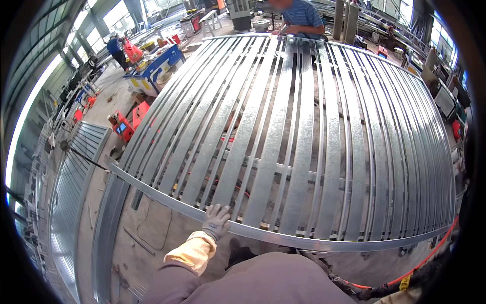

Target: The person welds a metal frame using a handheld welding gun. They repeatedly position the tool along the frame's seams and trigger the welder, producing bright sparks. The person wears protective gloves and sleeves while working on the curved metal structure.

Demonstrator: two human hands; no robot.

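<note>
A large silvery panel of long parallel metal slats [276, 126] spreads out before me, closed off by a metal rail [314, 244] along its near edge. My left hand [216, 223], in a grey work glove with a pale yellow cuff, rests on this rail left of the middle. Its fingers lie stretched over the rail toward the slat ends, and no loose thing shows in them. My right hand does not show. At the lower right, a dark cable bundle [385, 290] runs beside an orange-red hose [412, 271].
A person in a blue striped shirt [304, 20] is at the panel's far edge. Another slatted panel [76, 167] and a long metal channel [109, 238] lie at left. Red machines [121, 126] stand near the panel's left side. A thin rod [139, 241] lies on the floor.
</note>
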